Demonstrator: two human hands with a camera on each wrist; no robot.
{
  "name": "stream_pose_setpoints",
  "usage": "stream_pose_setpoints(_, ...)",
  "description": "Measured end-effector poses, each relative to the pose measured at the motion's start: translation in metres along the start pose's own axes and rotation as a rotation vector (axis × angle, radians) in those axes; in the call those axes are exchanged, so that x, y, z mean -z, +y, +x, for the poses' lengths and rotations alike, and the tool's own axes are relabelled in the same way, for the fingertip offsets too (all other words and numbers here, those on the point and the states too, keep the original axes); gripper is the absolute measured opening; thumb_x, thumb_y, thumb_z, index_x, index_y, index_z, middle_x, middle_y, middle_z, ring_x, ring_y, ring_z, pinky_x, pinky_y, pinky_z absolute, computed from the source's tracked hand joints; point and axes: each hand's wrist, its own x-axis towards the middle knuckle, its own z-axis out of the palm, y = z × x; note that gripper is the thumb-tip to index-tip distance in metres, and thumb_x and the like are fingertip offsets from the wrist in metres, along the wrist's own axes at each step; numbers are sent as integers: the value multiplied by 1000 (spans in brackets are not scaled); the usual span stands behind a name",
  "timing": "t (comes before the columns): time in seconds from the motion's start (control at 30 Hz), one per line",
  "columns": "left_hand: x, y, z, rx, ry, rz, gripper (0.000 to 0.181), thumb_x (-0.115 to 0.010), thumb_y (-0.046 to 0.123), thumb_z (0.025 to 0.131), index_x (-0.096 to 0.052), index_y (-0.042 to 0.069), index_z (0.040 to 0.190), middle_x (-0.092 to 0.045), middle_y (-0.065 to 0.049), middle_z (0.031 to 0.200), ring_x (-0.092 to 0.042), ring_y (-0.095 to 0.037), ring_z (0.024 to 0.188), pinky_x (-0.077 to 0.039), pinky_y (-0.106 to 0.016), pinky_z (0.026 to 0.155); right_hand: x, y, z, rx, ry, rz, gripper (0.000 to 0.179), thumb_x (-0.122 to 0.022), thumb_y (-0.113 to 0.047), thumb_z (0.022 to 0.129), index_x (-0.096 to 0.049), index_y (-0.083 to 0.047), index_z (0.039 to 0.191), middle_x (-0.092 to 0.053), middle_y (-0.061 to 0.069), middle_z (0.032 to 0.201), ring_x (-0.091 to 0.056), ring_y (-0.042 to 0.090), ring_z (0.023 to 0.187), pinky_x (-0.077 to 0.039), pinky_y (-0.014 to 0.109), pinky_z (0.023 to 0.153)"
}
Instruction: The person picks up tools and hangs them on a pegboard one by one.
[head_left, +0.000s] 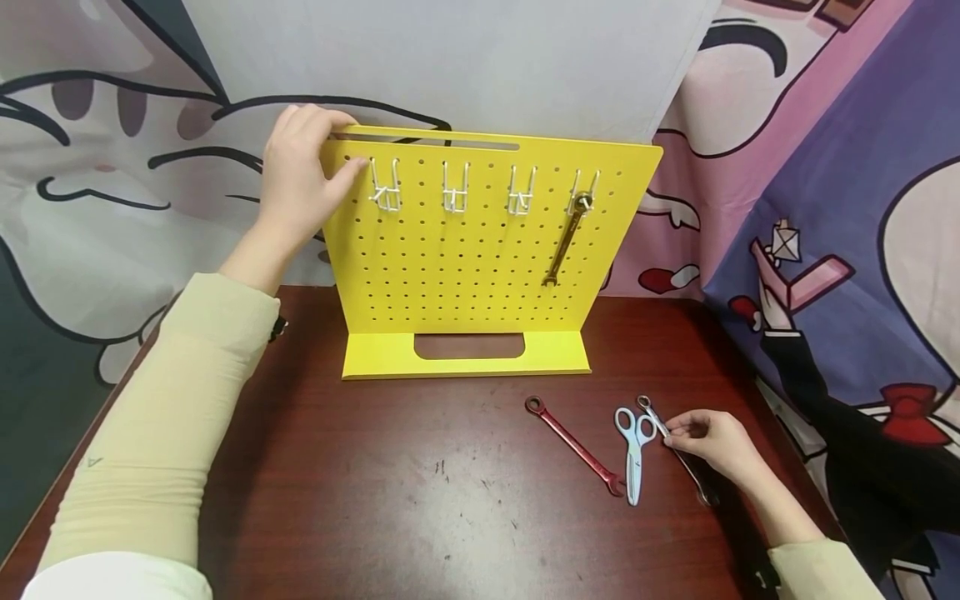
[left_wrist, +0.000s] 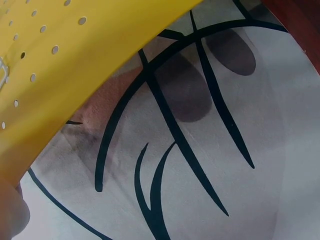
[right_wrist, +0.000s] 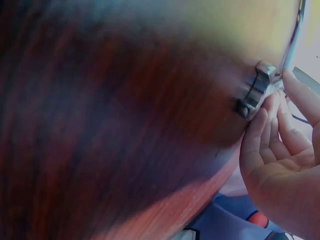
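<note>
I see gold wrench (head_left: 567, 242) hung at board's (head_left: 465, 283) two o'clock; three hooks (head_left: 454, 200) bare. Left hand (head_left: 298, 171) grips board; right hand (head_left: 712, 442) pinches silver wrench (head_left: 684, 464); red wrench (head_left: 574, 444), scissors (head_left: 634, 467) unhung.

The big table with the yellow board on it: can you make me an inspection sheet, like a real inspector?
Surface: glossy reddish-brown table, scuffed in places.
Job's things: yellow perforated pegboard, standing, with four white wire hooks; bronze-coloured wrench hanging on the rightmost one; red metal wrench and pale blue scissors lying flat; shiny silver wrench beside the scissors.
Clutter: nothing seen.
Hands: left hand grips the pegboard's top left corner; right hand pinches the silver wrench.
Cables: nothing seen.
Surroundings: cartoon-printed backdrop behind and beside the table; plain white panel behind the pegboard.
</note>
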Motion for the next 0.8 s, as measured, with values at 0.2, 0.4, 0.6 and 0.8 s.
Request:
stream_pose_setpoints(0.2, 1, 0, 1, -1, 1, 2, 33, -75, 12, 98, -69, -1, 128, -70, -20, 124, -55, -37, 124, -40, -45, 115, -2, -4, 2, -12, 47, -59, 22, -90, -15, 82, -79, 1, 93, -76, 4, 78, -58, -6, 65, -48, 19, 63)
stream_pose_setpoints(0.4, 0, 1, -1, 21, -10, 6, 34, -75, 12, 98, -68, 0, 129, -70, -19, 126, -54, -35, 124, -40, -44, 115, -3, -8, 0, -35, 62, -94, 18, -89, -14, 83, -79, -1, 90, -75, 1, 76, -57, -4, 64, -47, 20, 62)
stream_pose_setpoints(0.6, 0, 1, -1, 18, -10, 9, 34, -75, 12, 98, -68, 0, 129, -70, -19, 127, -54, -36, 124, -40, -45, 114, -3, -10, 0, -61, 53, -86, 17, -87, -11, 83, -78, 1, 90, -75, 3, 76, -57, -1, 64, -45, 21, 62)
stream_pose_setpoints(0.8, 0, 1, -1, 21, -8, 11, 34, -75, 12, 98, -68, 0, 129, -70, -19, 127, -54, -36, 125, -40, -45, 115, -4, -9, 2, -70, 41, -73, 18, -86, -12, 82, -76, 2, 88, -74, 2, 75, -58, 0, 64, -45, 21, 62)
